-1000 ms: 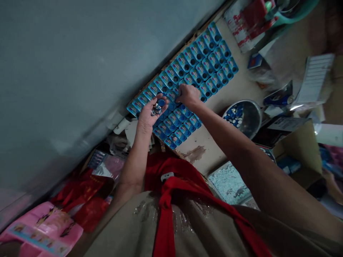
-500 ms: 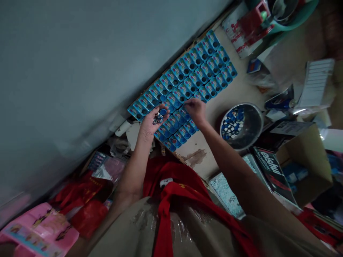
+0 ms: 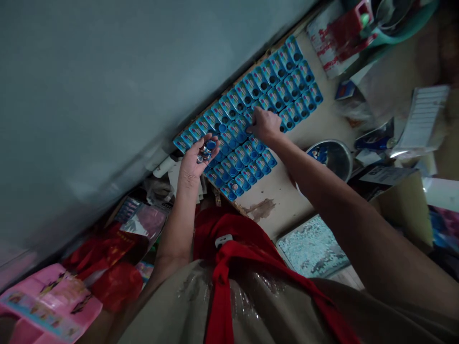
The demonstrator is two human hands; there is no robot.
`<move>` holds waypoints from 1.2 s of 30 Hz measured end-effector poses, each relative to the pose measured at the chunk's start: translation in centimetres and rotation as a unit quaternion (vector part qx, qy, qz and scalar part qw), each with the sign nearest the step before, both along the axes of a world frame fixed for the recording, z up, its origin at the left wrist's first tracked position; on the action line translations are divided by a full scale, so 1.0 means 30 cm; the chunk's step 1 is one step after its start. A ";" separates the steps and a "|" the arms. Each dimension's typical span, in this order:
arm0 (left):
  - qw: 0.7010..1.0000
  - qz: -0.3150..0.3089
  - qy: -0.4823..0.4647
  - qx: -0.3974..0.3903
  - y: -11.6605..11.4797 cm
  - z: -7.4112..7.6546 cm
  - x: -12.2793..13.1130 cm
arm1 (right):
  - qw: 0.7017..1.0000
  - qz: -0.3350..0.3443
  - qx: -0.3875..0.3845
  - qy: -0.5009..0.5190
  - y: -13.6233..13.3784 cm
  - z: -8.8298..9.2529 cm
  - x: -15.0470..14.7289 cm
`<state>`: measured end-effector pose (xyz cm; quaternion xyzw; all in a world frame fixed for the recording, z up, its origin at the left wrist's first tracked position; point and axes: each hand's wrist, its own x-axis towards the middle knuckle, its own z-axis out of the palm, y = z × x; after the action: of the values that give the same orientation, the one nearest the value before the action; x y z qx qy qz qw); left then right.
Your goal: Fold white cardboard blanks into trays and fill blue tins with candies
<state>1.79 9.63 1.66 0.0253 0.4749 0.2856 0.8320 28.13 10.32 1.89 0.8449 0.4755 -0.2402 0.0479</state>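
Note:
Several rows of small blue packs (image 3: 272, 91), each with a round dark hole, lie side by side on a worn tabletop (image 3: 290, 196) against a grey wall. My left hand (image 3: 195, 160) is cupped palm-up at the near end of the rows, holding a few small blue and silver round caps (image 3: 206, 150). My right hand (image 3: 265, 125) reaches over the middle rows, fingers pinched down onto a pack; what sits between the fingertips is hidden.
A metal bowl (image 3: 339, 155) with more blue and white caps stands right of my right arm. A speckled pad (image 3: 311, 246), cardboard boxes (image 3: 401, 200), papers and red items crowd the right side. Red bags (image 3: 114, 272) and pink packaging (image 3: 50, 301) lie at the lower left.
My right hand drew back toward the near rows half a second ago, then reached out again to the middle rows. My left hand stayed cupped with the caps.

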 end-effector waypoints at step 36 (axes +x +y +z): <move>1.000 -0.015 0.028 0.000 -0.038 0.070 0.004 | 0.980 0.117 0.025 0.160 -0.535 0.006 -0.193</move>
<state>1.91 8.48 3.75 0.0404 0.4974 0.2726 0.8226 22.34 -5.72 2.08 0.7349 0.5788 -0.3527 -0.0218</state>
